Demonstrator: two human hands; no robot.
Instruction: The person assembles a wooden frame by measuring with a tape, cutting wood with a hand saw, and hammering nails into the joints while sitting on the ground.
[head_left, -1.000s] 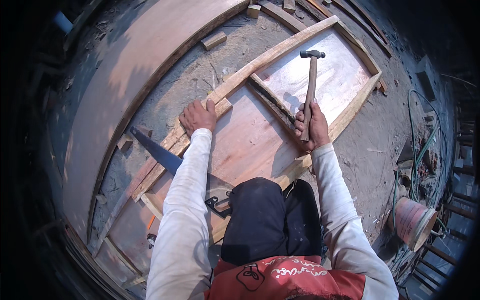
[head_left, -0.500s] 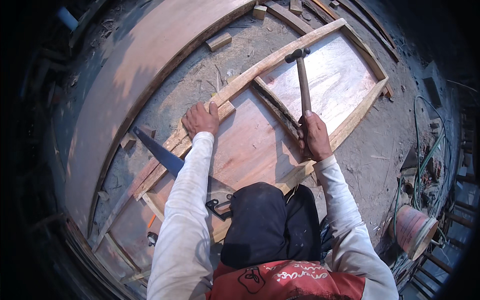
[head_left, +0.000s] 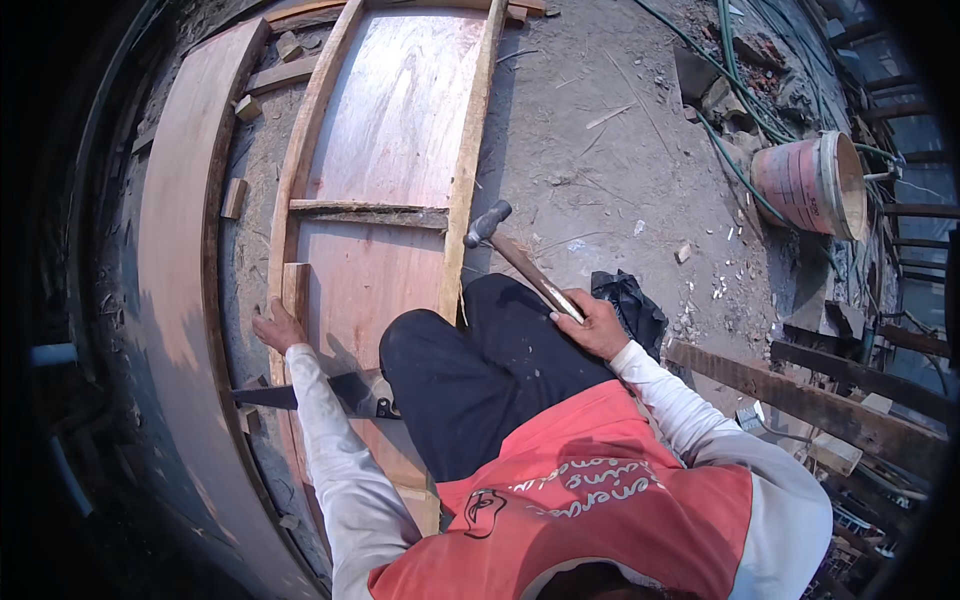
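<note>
My right hand point(head_left: 597, 325) is closed around the wooden handle of a hammer point(head_left: 527, 266), above my right thigh. The hammer's dark metal head points up and left, close to the right rail of a wooden frame point(head_left: 462, 190). At the frame's left rail lies my left hand point(head_left: 280, 328), thumb and fingers apart, fingers over the outer edge. A short wood block point(head_left: 295, 290) sits against that rail just beyond the hand. Under my left forearm a handsaw point(head_left: 350, 393) lies across the frame, partly hidden, its blade tip sticking out to the left.
A long curved-edged panel point(head_left: 180, 200) lies to the left, with small wood offcuts point(head_left: 234, 198) beside it. At the right are a tilted bucket point(head_left: 808, 187), green hoses point(head_left: 735, 165), a black plastic bag point(head_left: 628, 312) and rough planks point(head_left: 800, 390).
My view and body have turned to the right. The hammer has moved from above the frame to beside its right rail. My left hand's fingers have spread at the left rail.
</note>
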